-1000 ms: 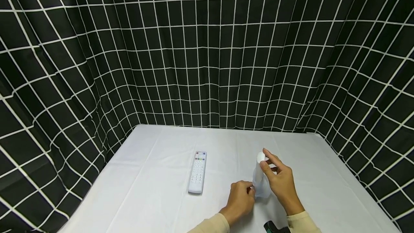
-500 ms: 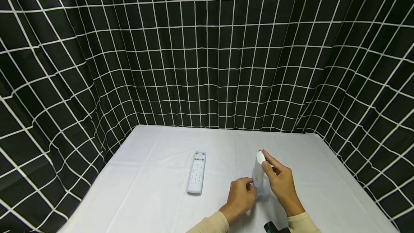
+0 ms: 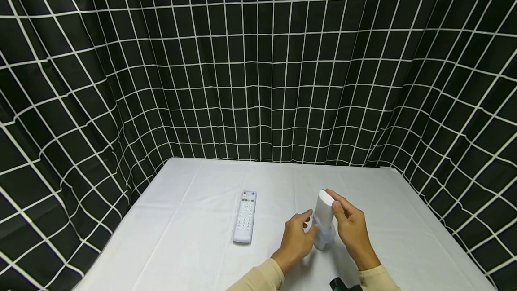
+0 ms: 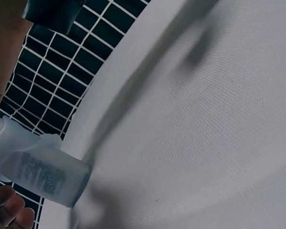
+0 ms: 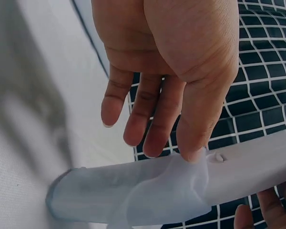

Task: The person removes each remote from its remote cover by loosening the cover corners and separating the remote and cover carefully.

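Note:
My right hand (image 3: 353, 230) holds the upper end of a white remote control (image 3: 325, 205) between thumb and fingers. The remote stands tilted over the table, its lower part inside a translucent sleeve (image 3: 323, 236). In the right wrist view the sleeve's edge (image 5: 174, 188) is bunched and folded about midway along the remote's smooth back (image 5: 252, 164). Printed text shows through the sleeve (image 4: 43, 171) in the left wrist view. My left hand (image 3: 296, 241) is at the sleeve's left side, thumb tip against its folded edge, the other fingers extended and apart from it.
Another white remote control (image 3: 245, 217) lies buttons up, left of my hands, on the white-covered table (image 3: 194, 223). A black device (image 3: 339, 284) sits by the right wrist. Dark curtains with a white grid (image 3: 258, 66) stand behind and along both sides.
My left fingers, earlier pinching at the sleeve's edge, have spread away from it. The held remote has turned, showing a broader side, and its lower end has tipped toward me.

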Demonstrator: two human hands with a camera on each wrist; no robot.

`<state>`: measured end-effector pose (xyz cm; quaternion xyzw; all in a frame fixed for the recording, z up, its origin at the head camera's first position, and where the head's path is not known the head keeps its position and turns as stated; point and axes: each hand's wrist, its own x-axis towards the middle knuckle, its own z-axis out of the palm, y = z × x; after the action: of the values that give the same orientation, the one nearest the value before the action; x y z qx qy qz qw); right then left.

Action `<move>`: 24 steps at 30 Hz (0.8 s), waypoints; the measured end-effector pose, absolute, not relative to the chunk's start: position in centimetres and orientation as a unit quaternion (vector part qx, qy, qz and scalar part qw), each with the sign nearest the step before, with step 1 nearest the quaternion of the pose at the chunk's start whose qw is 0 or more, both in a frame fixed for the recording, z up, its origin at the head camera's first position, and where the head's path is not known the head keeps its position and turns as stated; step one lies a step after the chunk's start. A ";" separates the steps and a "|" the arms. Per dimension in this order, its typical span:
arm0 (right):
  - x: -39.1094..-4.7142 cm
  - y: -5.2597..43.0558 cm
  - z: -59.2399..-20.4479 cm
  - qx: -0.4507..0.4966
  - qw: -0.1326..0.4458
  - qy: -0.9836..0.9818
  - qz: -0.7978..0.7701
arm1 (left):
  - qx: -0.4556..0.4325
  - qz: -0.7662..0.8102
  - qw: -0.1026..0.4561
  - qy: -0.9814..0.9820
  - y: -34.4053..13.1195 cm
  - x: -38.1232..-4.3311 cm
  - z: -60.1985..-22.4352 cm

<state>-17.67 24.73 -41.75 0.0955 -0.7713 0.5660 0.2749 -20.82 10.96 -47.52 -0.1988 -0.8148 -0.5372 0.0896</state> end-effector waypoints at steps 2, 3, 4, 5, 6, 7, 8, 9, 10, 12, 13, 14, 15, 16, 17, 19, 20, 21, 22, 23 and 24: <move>-17.6 24.7 -41.7 0.088 0.275 -0.771 0.568 | -0.197 -0.538 0.076 -0.816 11.0 -20.8 -47.5; -17.6 24.7 -41.8 0.084 0.276 -0.771 0.568 | -0.196 -0.539 0.071 -0.816 11.0 -20.8 -47.4; -17.6 24.7 -41.8 0.079 0.276 -0.770 0.569 | -0.193 -0.541 0.067 -0.816 11.0 -20.9 -47.4; -17.6 24.8 -41.8 0.074 0.276 -0.770 0.571 | -0.191 -0.545 0.063 -0.814 11.0 -20.9 -47.4; -17.6 24.8 -41.8 0.069 0.276 -0.771 0.570 | -0.191 -0.547 0.063 -0.813 11.1 -20.9 -47.4; -17.6 24.8 -41.8 0.065 0.277 -0.771 0.570 | -0.189 -0.550 0.064 -0.811 11.1 -21.0 -47.4; -17.6 24.8 -41.8 0.061 0.277 -0.771 0.571 | -0.187 -0.554 0.065 -0.809 11.1 -21.1 -47.5; -17.6 24.9 -41.8 0.057 0.279 -0.770 0.572 | -0.185 -0.558 0.064 -0.806 11.1 -21.1 -47.4; -17.6 24.9 -41.8 0.054 0.278 -0.767 0.576 | -0.184 -0.561 0.066 -0.804 11.1 -21.2 -47.4; -17.7 24.9 -41.8 0.046 0.279 -0.762 0.583 | -0.184 -0.567 0.068 -0.800 11.0 -21.3 -47.4; -17.7 25.0 -41.8 0.042 0.278 -0.760 0.587 | -0.183 -0.571 0.066 -0.797 11.0 -21.3 -47.4; -17.8 25.0 -41.8 0.037 0.277 -0.757 0.590 | -0.183 -0.576 0.064 -0.794 11.0 -21.2 -47.3; -17.8 25.0 -41.8 0.032 0.276 -0.755 0.594 | -0.184 -0.581 0.060 -0.791 10.9 -21.2 -47.3; -17.8 25.0 -41.8 0.028 0.275 -0.752 0.598 | -0.184 -0.587 0.056 -0.787 10.9 -21.2 -47.3; -17.9 25.0 -41.8 0.024 0.274 -0.751 0.600 | -0.184 -0.593 0.051 -0.782 10.8 -21.2 -47.2; -17.9 25.1 -41.8 0.016 0.272 -0.751 0.602 | -0.178 -0.604 0.035 -0.776 10.7 -21.2 -47.2; -17.9 25.0 -41.8 0.013 0.271 -0.751 0.602 | -0.176 -0.607 0.029 -0.774 10.7 -21.2 -47.1; -17.9 25.0 -41.8 0.011 0.270 -0.750 0.603 | -0.175 -0.610 0.024 -0.773 10.6 -21.2 -47.1; -17.9 25.0 -41.7 0.009 0.270 -0.750 0.604 | -0.173 -0.611 0.020 -0.772 10.6 -21.2 -47.1; -17.8 25.0 -41.7 0.007 0.270 -0.750 0.604 | -0.172 -0.611 0.019 -0.772 10.6 -21.2 -47.1; -17.8 24.9 -41.7 0.005 0.271 -0.750 0.604 | -0.170 -0.611 0.018 -0.773 10.6 -21.2 -47.1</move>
<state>-17.84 24.92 -41.68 0.0051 -0.7498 0.6036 0.2710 -21.22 10.55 -47.07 -0.1703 -0.7732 -0.6106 0.0179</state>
